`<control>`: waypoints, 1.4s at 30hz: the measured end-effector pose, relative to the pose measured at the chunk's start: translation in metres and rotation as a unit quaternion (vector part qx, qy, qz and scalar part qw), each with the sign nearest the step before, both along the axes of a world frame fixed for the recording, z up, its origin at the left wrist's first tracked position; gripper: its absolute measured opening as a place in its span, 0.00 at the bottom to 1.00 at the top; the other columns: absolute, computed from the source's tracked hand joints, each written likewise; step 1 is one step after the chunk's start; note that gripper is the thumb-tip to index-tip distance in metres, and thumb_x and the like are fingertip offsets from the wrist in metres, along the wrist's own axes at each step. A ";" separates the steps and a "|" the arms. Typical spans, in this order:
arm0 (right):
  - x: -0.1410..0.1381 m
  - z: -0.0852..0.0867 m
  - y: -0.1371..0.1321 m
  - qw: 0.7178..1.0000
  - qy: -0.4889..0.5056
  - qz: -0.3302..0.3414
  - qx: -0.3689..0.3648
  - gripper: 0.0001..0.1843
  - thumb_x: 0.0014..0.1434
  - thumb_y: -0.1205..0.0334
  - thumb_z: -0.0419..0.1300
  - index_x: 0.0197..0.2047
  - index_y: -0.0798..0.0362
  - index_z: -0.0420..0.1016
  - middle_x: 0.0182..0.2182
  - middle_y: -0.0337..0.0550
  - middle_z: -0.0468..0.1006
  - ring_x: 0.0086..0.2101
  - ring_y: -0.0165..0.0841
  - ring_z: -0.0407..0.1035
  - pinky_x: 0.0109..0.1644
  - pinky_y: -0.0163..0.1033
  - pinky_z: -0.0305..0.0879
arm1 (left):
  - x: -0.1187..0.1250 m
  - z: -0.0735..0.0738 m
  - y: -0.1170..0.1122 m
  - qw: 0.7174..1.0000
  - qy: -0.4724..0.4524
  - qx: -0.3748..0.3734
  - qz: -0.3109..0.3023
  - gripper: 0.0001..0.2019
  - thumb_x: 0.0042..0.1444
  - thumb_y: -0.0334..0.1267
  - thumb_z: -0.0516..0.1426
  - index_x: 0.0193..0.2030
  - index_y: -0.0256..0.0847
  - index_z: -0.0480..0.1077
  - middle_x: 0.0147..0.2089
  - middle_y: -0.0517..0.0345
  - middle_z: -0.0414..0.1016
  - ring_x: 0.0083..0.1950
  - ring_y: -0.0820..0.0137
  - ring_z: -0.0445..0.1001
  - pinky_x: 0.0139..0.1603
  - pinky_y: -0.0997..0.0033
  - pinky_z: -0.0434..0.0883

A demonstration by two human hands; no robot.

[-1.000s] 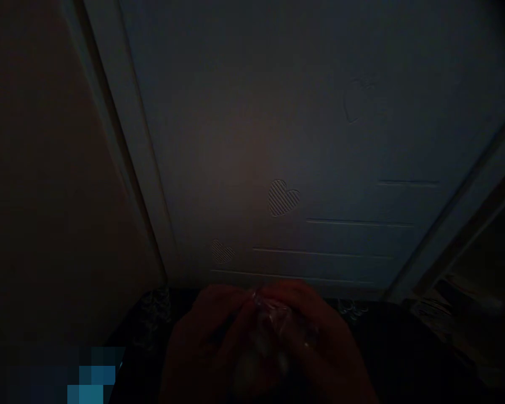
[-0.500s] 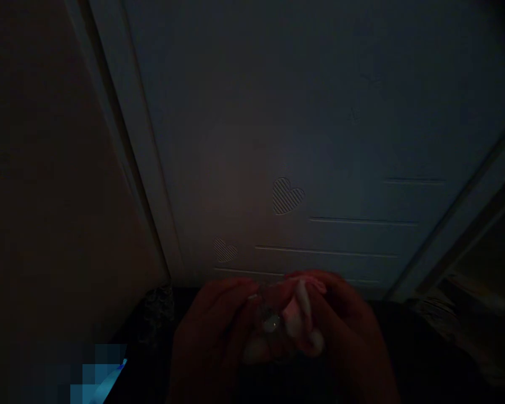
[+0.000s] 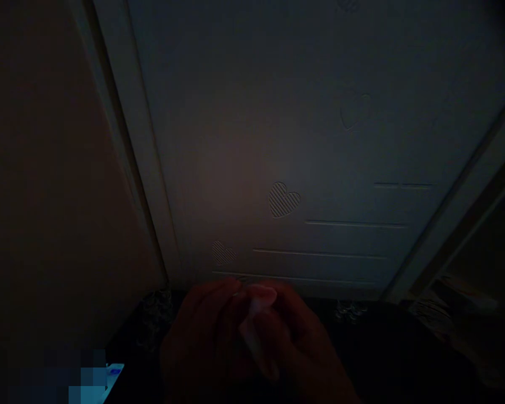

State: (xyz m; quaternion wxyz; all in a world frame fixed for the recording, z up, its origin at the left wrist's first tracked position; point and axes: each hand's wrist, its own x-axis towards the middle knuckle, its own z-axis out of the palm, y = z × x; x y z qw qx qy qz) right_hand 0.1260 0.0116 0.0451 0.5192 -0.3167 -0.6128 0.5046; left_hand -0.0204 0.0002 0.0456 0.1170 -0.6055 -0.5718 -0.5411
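Dim light leaves much of the detail lost. My right hand is closed on a soft, crumpled pink-and-white cloth, pinched between thumb and fingers. Close against it, my left hand has its fingers curled in. Whatever sits within the left hand's grip is hidden by the fingers and the cloth. Both hands meet low in the middle of the view, above dark fabric on my lap.
A pale door panel with embossed hearts and lines fills the view ahead. To the left stands a brownish surface. A bright bluish screen, partly pixelated, glows at lower left. Blurred items lie at the right.
My right hand has moved left with the cloth, closer to my left hand. A clear, shiny object seen between the hands earlier is now covered. The view has shifted slightly.
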 end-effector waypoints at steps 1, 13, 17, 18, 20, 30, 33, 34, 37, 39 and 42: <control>-0.001 0.000 -0.001 1.000 -0.001 0.014 -0.004 0.15 0.62 0.51 0.61 0.49 0.46 0.78 0.38 0.43 0.82 0.37 0.37 0.75 0.40 0.38 0.70 | 0.000 0.000 0.000 1.000 0.001 0.003 -0.009 0.08 0.61 0.38 0.57 0.37 0.45 0.78 0.37 0.55 0.82 0.36 0.63 0.80 0.38 0.68 0.78; 0.007 0.003 0.009 0.996 0.058 -0.021 -0.071 0.14 0.48 0.58 0.68 0.40 0.49 0.78 0.33 0.40 0.81 0.33 0.35 0.75 0.35 0.36 0.72 | 0.008 0.009 0.005 0.987 -0.039 -0.045 -0.149 0.07 0.60 0.38 0.57 0.33 0.46 0.76 0.37 0.58 0.82 0.36 0.67 0.80 0.39 0.70 0.78; 0.014 0.001 0.015 0.993 0.073 -0.068 -0.068 0.13 0.46 0.56 0.70 0.35 0.49 0.75 0.31 0.39 0.80 0.29 0.33 0.75 0.31 0.33 0.71 | 0.005 0.006 0.004 0.969 -0.079 -0.136 -0.189 0.10 0.62 0.42 0.55 0.36 0.47 0.77 0.49 0.56 0.83 0.45 0.63 0.82 0.43 0.67 0.79; 0.015 0.001 0.015 0.992 0.082 -0.076 -0.064 0.14 0.46 0.55 0.70 0.34 0.49 0.74 0.29 0.38 0.79 0.28 0.33 0.74 0.30 0.32 0.70 | 0.005 0.005 0.003 0.965 -0.085 -0.148 -0.200 0.09 0.61 0.43 0.55 0.35 0.47 0.77 0.50 0.55 0.83 0.45 0.62 0.82 0.43 0.67 0.79; 0.016 0.004 0.015 0.988 0.102 -0.096 -0.060 0.15 0.45 0.52 0.70 0.31 0.49 0.73 0.25 0.37 0.78 0.25 0.31 0.72 0.27 0.32 0.68 | 0.004 0.004 0.003 0.958 -0.092 -0.154 -0.224 0.08 0.60 0.42 0.57 0.35 0.47 0.77 0.49 0.56 0.83 0.45 0.63 0.82 0.42 0.69 0.79; 0.020 0.001 0.024 0.977 0.135 -0.151 -0.061 0.18 0.50 0.42 0.65 0.27 0.49 0.71 0.21 0.34 0.69 0.21 0.30 0.62 0.22 0.32 0.61 | -0.003 0.012 0.007 0.923 -0.013 -0.153 -0.354 0.07 0.53 0.38 0.65 0.40 0.50 0.77 0.36 0.63 0.80 0.34 0.71 0.78 0.36 0.79 0.75; 0.022 0.005 0.022 0.979 0.133 -0.151 -0.044 0.14 0.52 0.46 0.63 0.29 0.48 0.72 0.23 0.37 0.71 0.23 0.32 0.64 0.23 0.33 0.64 | -0.004 0.011 0.006 0.931 -0.012 -0.152 -0.333 0.06 0.53 0.39 0.65 0.38 0.49 0.77 0.33 0.63 0.80 0.32 0.71 0.77 0.34 0.79 0.75; 0.021 0.007 0.021 0.979 0.137 -0.142 -0.047 0.12 0.52 0.48 0.63 0.29 0.48 0.73 0.23 0.37 0.72 0.24 0.33 0.65 0.24 0.34 0.64 | -0.004 0.011 0.006 0.934 -0.021 -0.157 -0.320 0.06 0.53 0.40 0.65 0.39 0.49 0.78 0.34 0.63 0.80 0.32 0.70 0.78 0.35 0.78 0.75; 0.018 0.011 0.021 0.976 0.173 -0.106 -0.079 0.09 0.47 0.54 0.64 0.27 0.49 0.74 0.23 0.38 0.74 0.25 0.32 0.67 0.26 0.33 0.65 | -0.005 0.011 0.004 0.942 -0.050 -0.175 -0.282 0.06 0.55 0.44 0.64 0.39 0.50 0.78 0.33 0.63 0.81 0.32 0.70 0.78 0.35 0.78 0.76; 0.015 0.009 0.023 0.968 0.216 -0.081 -0.099 0.08 0.45 0.55 0.66 0.28 0.50 0.76 0.24 0.37 0.75 0.24 0.31 0.67 0.27 0.32 0.65 | -0.005 0.011 0.004 0.944 -0.056 -0.179 -0.272 0.07 0.56 0.46 0.62 0.40 0.52 0.79 0.35 0.63 0.82 0.33 0.69 0.79 0.36 0.78 0.76; 0.016 0.000 0.026 0.960 0.258 -0.049 -0.093 0.11 0.43 0.57 0.70 0.30 0.51 0.77 0.25 0.36 0.77 0.26 0.30 0.70 0.29 0.31 0.66 | -0.005 0.012 0.002 0.942 -0.057 -0.168 -0.285 0.08 0.56 0.45 0.62 0.42 0.54 0.79 0.38 0.63 0.83 0.35 0.69 0.80 0.39 0.78 0.77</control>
